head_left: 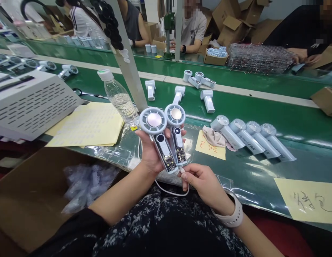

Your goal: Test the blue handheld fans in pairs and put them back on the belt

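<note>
Grip: left hand [151, 151] closed around a pair of handheld fans [154, 120]; right hand [205, 182] pinches a white cable plug [182, 170] between thumb and fingers.
Fans: side by side in front of the torso, above the bench edge; round heads up, handle bases down toward the right hand. Circuit boards visible through both handles.
Displays: right-side fan's small round display [177, 130] reads 20; the other looks dark.
Left pose: palm turned up under the handles, thumb along the outer side near the neck, fingertips showing between and beyond the handles. Forearm rises from lower left.
Right pose: knuckles up, fingers curled, wrist angled inward from lower right; pale watch band [234, 214] on the wrist.
Plug: at the handle bases; can't tell if seated.
Cable: white cord [171, 193] loops below the fans.
Left of fans: water bottle [119, 98], white cap, beside yellow paper sheets [92, 123].
Right of fans: note with red writing [210, 146], crumpled cloth [214, 136] on it, then a row of four Speed FAN units [253, 137].
Beyond: three loose fans [208, 100] on the green surface.
Lower left: cardboard box [34, 200] holding clear plastic bags [88, 185].
</note>
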Motion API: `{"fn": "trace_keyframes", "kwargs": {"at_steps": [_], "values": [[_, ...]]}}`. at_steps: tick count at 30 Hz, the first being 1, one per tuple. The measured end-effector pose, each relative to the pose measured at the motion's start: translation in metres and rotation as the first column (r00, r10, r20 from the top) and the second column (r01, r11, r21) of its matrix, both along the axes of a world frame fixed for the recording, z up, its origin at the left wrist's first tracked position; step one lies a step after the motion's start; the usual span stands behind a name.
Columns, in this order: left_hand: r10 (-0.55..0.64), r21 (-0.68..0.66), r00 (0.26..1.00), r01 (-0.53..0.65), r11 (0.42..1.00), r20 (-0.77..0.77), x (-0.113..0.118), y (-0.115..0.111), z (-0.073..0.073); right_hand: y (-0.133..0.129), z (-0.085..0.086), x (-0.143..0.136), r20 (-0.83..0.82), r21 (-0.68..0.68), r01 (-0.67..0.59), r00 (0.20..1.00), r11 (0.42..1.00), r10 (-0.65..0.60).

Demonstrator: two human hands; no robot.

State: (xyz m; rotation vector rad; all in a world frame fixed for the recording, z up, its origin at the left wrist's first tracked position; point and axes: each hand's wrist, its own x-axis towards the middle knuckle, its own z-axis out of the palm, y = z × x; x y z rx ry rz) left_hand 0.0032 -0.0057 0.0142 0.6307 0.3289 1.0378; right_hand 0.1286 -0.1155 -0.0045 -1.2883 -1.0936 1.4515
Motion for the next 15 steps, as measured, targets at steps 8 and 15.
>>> {"fn": "trace_keyframes", "kwargs": {"at_steps": [8, 15], "values": [[0.019, 0.095, 1.000, -0.020, 0.995, 0.017, -0.001, -0.009, -0.005, -0.005, -0.008, -0.029, -0.215, -0.022, 0.226, 0.950, 0.974, -0.226], [-0.081, 0.113, 0.996, 0.077, 0.991, 0.029, -0.001, -0.012, -0.011, -0.002, -0.005, -0.008, 0.027, 0.073, 0.075, 0.997, 0.995, -0.077]]}}
